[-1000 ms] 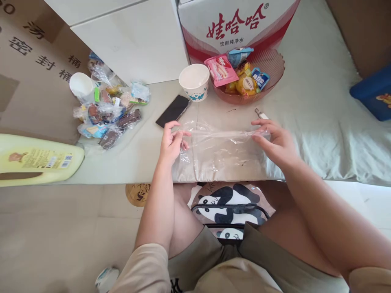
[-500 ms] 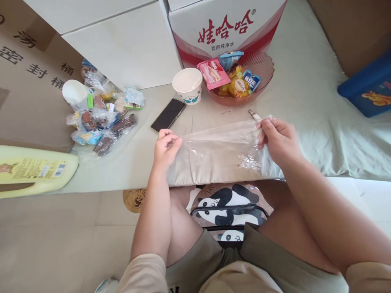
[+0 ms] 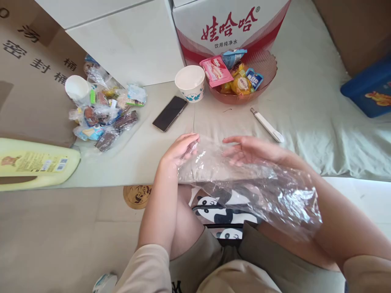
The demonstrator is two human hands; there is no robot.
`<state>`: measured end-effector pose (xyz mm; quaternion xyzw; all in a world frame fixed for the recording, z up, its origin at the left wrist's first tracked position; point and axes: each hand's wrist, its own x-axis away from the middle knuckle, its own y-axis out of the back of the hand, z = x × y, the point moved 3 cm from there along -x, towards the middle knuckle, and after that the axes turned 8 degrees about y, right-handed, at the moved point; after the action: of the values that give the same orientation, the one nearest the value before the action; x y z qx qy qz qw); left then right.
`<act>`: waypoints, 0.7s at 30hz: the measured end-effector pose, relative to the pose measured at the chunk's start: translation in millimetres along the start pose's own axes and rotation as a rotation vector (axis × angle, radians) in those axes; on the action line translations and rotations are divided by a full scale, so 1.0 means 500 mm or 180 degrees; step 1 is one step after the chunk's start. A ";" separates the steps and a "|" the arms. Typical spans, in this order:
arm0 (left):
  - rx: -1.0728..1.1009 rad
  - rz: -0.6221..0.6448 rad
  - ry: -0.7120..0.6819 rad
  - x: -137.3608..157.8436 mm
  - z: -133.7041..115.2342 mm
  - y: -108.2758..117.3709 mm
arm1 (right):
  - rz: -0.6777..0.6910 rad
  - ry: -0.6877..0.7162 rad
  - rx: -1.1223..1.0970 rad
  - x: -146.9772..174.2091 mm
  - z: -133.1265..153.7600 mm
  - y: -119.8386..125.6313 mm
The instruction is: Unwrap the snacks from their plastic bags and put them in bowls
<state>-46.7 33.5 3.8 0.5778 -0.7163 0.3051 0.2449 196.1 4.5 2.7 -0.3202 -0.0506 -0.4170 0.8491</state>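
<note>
The left hand [image 3: 179, 149] grips a clear plastic bag [image 3: 290, 195]; the right hand [image 3: 255, 149], fingers extended and apart, overlaps it near a white-handled tool [image 3: 266, 125].

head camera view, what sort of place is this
Probably a room in a home: a translucent pink ribbed bowl of wrapped snacks and a black rectangular smartphone share a low surface covered in pale green cloth.
</note>
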 end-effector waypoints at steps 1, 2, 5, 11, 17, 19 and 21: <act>0.0205 0.0175 0.0017 0.000 -0.002 -0.006 | 0.0243 -0.0105 0.0250 -0.002 -0.009 -0.013; 0.0473 0.0323 -0.0035 0.001 -0.005 -0.012 | 0.0442 -0.0157 0.0456 -0.004 -0.018 -0.025; 0.1346 0.0499 -0.0621 0.006 -0.016 -0.028 | 0.0340 0.0189 0.0476 -0.012 -0.029 -0.053; 0.0890 0.1227 -0.0857 0.006 0.004 -0.089 | -0.1133 0.1112 0.0058 -0.033 -0.019 -0.040; -0.0216 0.0427 -0.0561 -0.027 0.023 -0.077 | -0.1728 0.1346 0.0823 -0.031 -0.015 -0.010; -0.0285 0.0364 -0.0624 -0.025 0.023 -0.071 | -0.1842 0.1598 0.0985 -0.025 -0.014 -0.007; -0.0165 0.0491 -0.0775 -0.014 0.019 -0.068 | -0.1863 0.1885 0.0996 -0.015 -0.013 -0.007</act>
<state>-12.1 26.7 -2.5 0.5473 -0.7906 0.2320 0.1468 187.6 4.4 -3.4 -0.0268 0.0438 -0.7010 0.7113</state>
